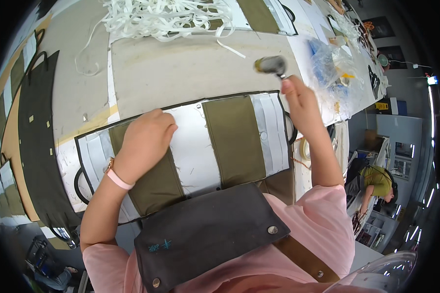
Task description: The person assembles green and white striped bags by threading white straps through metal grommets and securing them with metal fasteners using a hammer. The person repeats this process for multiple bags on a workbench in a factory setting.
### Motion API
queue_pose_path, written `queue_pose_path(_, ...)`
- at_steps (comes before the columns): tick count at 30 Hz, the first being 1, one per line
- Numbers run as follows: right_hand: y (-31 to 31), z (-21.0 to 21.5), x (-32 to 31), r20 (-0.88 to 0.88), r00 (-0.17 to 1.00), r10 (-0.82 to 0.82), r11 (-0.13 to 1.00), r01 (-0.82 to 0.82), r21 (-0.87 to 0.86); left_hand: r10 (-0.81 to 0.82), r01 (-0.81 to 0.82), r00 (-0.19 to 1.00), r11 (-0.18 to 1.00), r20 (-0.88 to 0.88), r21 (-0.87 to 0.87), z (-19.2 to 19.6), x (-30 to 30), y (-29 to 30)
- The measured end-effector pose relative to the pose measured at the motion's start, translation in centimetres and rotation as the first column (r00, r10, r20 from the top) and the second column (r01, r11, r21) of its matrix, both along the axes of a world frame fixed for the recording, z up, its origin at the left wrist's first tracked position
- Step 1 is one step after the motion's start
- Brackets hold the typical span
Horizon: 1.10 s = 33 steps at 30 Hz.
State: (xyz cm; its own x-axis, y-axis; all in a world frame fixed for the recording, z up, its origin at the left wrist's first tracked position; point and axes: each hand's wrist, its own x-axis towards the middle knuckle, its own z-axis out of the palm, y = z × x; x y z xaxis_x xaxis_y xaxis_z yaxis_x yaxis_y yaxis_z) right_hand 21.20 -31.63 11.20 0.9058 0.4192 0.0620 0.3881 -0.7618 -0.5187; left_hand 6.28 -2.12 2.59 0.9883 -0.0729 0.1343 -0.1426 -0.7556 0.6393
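Note:
My right hand (300, 100) is wrapped round the handle of a hammer (271, 64), raised beyond the upper right corner of a bag panel. Its head is slightly blurred. The flat panel (193, 146) lies before me, white with olive-green bands, a dark bound edge and a black loop handle at each end. On the panel's far edge, left of the middle, rests my left hand (149, 134). Those fingers are curled closed, and what they hold, if anything, is hidden beneath them. A small dark dot shows on the far edge between my hands.
White strips (166, 17) lie heaped at the far side, near another striped panel (259, 14). A long dark panel (36, 132) stretches along the left. Clear plastic bags (335, 63) lie to the right. Another person (376, 185) is bent over at the right.

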Motion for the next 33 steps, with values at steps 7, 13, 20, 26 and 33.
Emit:
queue_pose_path(7,4.3,1.8,0.1,-0.182,0.978,0.101,0.945,-0.037,0.325,0.072,-0.072,0.996,0.997,-0.050,0.007,-2.7,0.0,0.2)
queue_pose_path(13,5.3,-5.3,-1.4,-0.343,0.911,0.230,0.813,-0.374,-0.446,0.086,-0.086,0.996,0.996,-0.002,-0.036,-3.2,0.1,0.1)
queue_pose_path(20,7.1,0.5,-0.1,-0.247,0.949,0.198,0.925,-0.264,-0.273,0.092,-0.093,0.995,0.995,-0.028,-0.034,-3.0,-0.3,0.3)
queue_pose_path(26,6.6,-2.8,-0.8,-0.367,0.898,0.243,0.746,-0.414,-0.521,0.087,-0.086,0.996,0.995,0.017,-0.045,-3.1,0.4,0.2)
queue_pose_path(33,4.7,-6.1,-2.2,-0.236,0.959,0.154,0.907,-0.232,-0.352,0.021,-0.022,0.999,0.999,-0.038,-0.030,-2.6,-0.5,0.2)
